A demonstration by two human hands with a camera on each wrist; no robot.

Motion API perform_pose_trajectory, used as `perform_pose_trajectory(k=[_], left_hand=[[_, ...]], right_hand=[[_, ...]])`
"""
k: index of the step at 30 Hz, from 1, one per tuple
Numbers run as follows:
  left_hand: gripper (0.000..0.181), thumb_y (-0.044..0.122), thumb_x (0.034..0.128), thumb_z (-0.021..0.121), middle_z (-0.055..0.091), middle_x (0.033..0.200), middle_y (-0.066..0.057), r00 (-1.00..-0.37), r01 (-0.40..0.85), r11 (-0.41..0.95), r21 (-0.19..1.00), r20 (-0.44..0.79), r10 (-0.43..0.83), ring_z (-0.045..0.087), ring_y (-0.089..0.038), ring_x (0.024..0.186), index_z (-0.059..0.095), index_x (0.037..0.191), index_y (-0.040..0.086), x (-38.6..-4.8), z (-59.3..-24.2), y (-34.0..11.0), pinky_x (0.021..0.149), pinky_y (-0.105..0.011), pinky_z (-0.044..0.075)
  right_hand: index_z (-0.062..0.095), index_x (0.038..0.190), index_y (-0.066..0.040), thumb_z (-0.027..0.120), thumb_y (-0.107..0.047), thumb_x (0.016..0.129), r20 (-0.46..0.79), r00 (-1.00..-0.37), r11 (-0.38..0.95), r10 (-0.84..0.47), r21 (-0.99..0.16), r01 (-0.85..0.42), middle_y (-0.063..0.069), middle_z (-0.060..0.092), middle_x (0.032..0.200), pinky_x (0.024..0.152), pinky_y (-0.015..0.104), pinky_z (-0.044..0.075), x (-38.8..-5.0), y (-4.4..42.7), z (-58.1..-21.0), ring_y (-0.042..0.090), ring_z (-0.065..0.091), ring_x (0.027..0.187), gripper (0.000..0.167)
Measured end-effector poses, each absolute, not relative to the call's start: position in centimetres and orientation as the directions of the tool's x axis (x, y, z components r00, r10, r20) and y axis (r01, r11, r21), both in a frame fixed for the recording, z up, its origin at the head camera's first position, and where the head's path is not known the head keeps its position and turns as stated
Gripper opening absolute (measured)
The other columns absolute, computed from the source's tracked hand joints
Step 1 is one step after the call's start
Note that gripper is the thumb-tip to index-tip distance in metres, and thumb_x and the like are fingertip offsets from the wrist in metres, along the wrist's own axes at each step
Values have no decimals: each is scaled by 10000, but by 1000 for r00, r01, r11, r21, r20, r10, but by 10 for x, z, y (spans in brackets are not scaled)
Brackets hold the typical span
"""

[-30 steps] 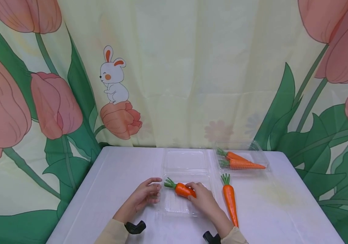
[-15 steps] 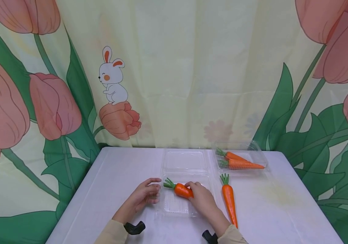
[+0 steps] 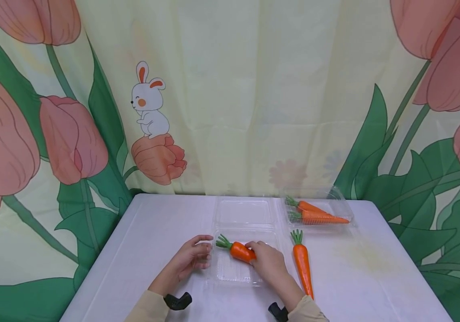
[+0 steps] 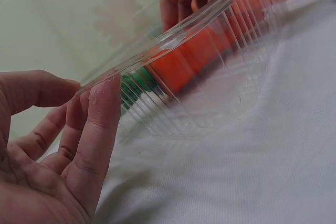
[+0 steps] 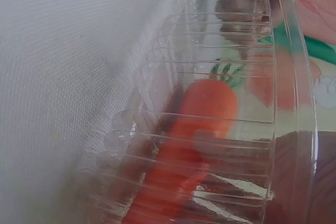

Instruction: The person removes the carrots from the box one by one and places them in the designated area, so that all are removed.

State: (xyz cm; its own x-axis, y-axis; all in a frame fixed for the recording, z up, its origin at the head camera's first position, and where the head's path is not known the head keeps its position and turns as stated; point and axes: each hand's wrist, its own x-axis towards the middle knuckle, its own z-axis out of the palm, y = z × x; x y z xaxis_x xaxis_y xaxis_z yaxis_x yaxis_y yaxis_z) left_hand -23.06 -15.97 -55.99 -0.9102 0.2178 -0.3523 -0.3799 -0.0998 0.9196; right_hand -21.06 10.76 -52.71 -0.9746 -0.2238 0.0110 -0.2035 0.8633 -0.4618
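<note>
A clear plastic clamshell box lies open in front of me, its lid folded back toward the far side. At the box's left rim is my left hand; in the left wrist view its thumb and fingers pinch that rim. My right hand reaches into the box and grips the thick orange body of a carrot, whose green top points left. Through the box's ribbed wall, the right wrist view shows this carrot; the right fingers are mostly blurred there.
Right of the box, a second carrot lies on the white tablecloth, green top pointing away. Another clear plastic box with two carrots stands at the back right. A tulip-print curtain hangs behind the table.
The right hand and the carrot have barely shifted inside the box. The left hand stays at the left rim.
</note>
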Motion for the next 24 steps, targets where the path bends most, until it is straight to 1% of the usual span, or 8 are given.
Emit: perform_pose_trajectory(k=[10,19,24], left_hand=[[543,143,933,726,625,1043,-44,-912,-374,-100,922,-345,222,616,-164,791,501,1418,45,-230,-559,-160,679,-314,622],[520,140,936,720,627,1035,-41,-911,-375,-101,921,-347,222,614,-163,797,512,1405,54,-230,-560,-160,680,-312,622],[515,146,935,729,633,1032,-41,-910,-381,-107,919,-352,220,617,-164,798,520,1398,62,-230,-560,-160,681,-310,622]], right_hand=[[740,1191,-143,834,-76,825,29,-971,861,-238,-457,-225,48,726,1057,902,509,579,-210,109,-527,223,673,913,384],[738,1204,-159,830,-84,835,32,-970,853,-242,-469,-228,28,724,1064,915,499,580,-210,110,-528,195,655,904,388],[732,1211,-154,825,-78,839,34,-967,845,-254,-479,-238,31,722,1067,900,492,585,-210,111,-527,192,648,893,391]])
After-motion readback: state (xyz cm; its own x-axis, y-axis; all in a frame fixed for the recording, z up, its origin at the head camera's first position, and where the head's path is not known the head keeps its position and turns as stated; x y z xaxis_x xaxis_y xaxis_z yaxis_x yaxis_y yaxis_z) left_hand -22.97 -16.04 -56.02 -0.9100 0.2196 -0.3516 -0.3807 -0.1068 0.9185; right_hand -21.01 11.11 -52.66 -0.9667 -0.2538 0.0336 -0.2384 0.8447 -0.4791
